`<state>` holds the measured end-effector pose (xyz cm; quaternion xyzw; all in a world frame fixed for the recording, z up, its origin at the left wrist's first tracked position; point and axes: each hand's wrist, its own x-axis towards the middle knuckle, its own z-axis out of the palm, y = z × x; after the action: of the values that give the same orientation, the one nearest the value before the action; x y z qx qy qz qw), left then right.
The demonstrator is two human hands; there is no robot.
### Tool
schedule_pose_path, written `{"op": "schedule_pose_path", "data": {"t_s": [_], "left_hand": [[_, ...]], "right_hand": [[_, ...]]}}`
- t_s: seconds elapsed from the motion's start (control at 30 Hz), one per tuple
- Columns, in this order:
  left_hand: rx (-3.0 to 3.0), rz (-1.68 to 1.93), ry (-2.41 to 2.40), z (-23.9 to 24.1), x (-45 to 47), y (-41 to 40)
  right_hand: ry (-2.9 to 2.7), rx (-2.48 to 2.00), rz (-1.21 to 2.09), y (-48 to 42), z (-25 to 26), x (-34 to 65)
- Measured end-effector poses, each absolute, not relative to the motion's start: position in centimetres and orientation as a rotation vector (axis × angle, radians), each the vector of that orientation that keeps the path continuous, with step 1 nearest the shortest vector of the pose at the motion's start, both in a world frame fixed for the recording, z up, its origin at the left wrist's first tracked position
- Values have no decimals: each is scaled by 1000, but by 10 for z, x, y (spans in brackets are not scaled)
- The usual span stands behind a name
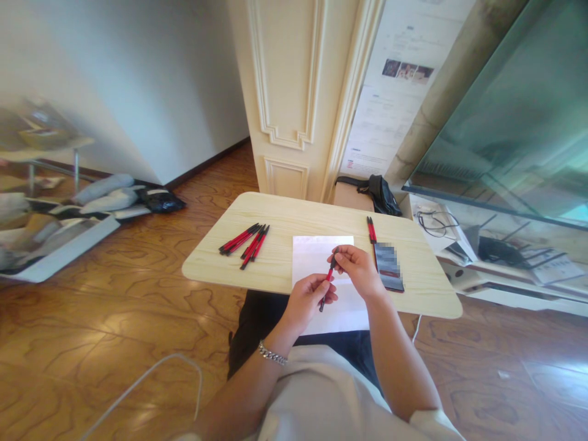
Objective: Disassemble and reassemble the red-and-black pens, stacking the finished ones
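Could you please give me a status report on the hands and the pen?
Left hand and right hand both gripping one red-and-black pen. Pen tilted over white paper. Phone right of the paper; nothing visibly blocking the hands.

A single head-worn camera looks forward and steeply down past the pale cloth shirt (316, 398) at the bottom edge. From above, it takes in the whole pale wood-grain tabletop with rounded corners (427, 282), with the bare left hand (304, 300) and bare right hand (361, 269) near mid-frame. The view is wide: glossy brown wood-patterned floor (151, 300) shows on both sides, the cream moulded panel (287, 79) rises farther off at top centre, and a large greenish glossy screen (519, 122) slants across the upper right.
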<state>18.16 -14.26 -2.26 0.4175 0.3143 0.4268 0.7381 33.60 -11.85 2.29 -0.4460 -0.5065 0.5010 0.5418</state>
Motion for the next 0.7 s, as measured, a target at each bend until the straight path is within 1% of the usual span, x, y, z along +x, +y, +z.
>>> {"op": "schedule_pose_path", "data": {"t_s": [0.07, 0.17, 0.53, 0.63, 0.7], "left_hand": [[850, 884, 653, -20, 180, -144], [843, 906, 684, -19, 181, -145], [1068, 1197, 1021, -24, 191, -144], [1053, 1164, 981, -27, 188, -142], [1015, 1088, 915, -28, 187, -140]], "right_hand": [[-1182, -1033, 1242, -120, 21, 337], [-1126, -1035, 1267, -123, 18, 336], [-1124, -1378, 847, -123, -7, 318], [-1131, -1422, 750, -123, -10, 318], [-1134, -1382, 806, -124, -6, 320]]}}
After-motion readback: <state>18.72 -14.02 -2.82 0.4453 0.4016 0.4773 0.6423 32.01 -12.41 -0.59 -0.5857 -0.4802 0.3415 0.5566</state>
